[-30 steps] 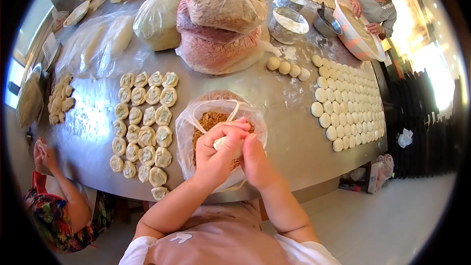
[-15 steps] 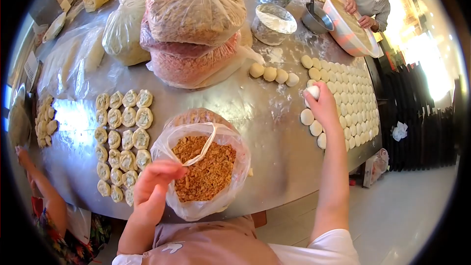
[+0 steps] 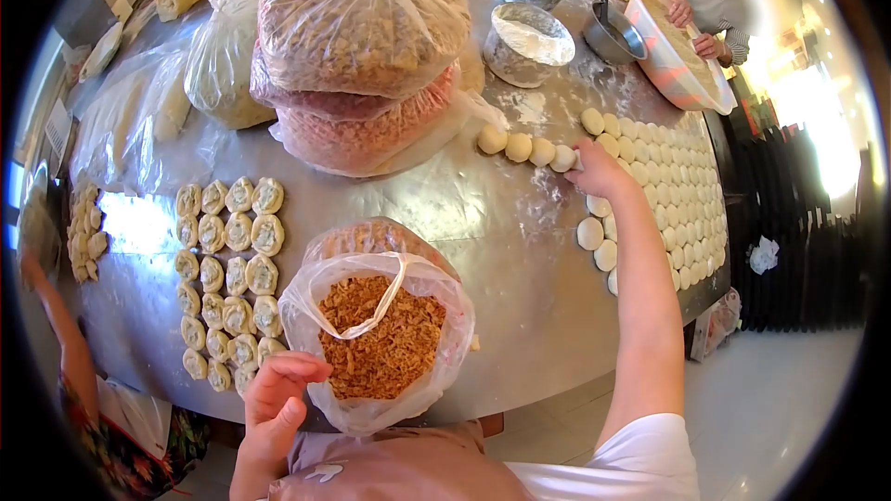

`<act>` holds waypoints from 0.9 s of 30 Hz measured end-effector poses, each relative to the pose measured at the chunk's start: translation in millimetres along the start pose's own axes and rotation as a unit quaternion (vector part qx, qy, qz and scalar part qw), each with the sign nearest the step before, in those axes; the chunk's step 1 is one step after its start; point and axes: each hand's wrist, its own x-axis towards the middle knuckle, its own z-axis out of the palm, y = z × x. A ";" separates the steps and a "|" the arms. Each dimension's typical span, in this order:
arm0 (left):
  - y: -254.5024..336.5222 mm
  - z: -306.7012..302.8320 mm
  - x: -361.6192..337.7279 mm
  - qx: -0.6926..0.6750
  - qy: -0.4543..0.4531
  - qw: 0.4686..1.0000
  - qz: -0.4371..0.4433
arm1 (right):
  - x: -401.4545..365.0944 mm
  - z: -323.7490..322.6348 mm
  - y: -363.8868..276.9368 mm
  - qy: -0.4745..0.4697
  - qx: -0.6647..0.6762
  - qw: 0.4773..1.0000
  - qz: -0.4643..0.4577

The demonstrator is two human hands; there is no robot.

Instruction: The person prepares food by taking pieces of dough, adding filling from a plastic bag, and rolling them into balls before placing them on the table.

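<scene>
While facing the desk [image 3: 520, 250], stretches the right hand [image 3: 599, 172] far right to the row of dough balls [image 3: 520, 147], reaching its right end; cannot tell whether that grip is clamped on a ball or loose. Holds the left hand [image 3: 277, 399] near, grip apart and empty, just left of the open bag of filling [image 3: 385, 339]. Rows of filled pieces [image 3: 232, 269] further left.

Pale round dough ball [image 3: 562, 159], seemingly last in its row [image 3: 518, 147].
</scene>
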 end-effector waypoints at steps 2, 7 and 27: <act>-0.9 1.9 -0.8 0.004 -0.012 1.000 -0.007 | -7.5 -3.8 -3.7 0.002 0.008 1.000 -0.007; 8.6 0.7 -13.9 -0.002 -0.007 1.000 0.002 | -30.1 -2.5 -16.5 0.086 0.039 0.995 0.005; -82.7 -149.2 -99.7 0.525 0.399 0.751 0.037 | -214.7 93.3 -239.1 0.096 0.079 0.927 -0.355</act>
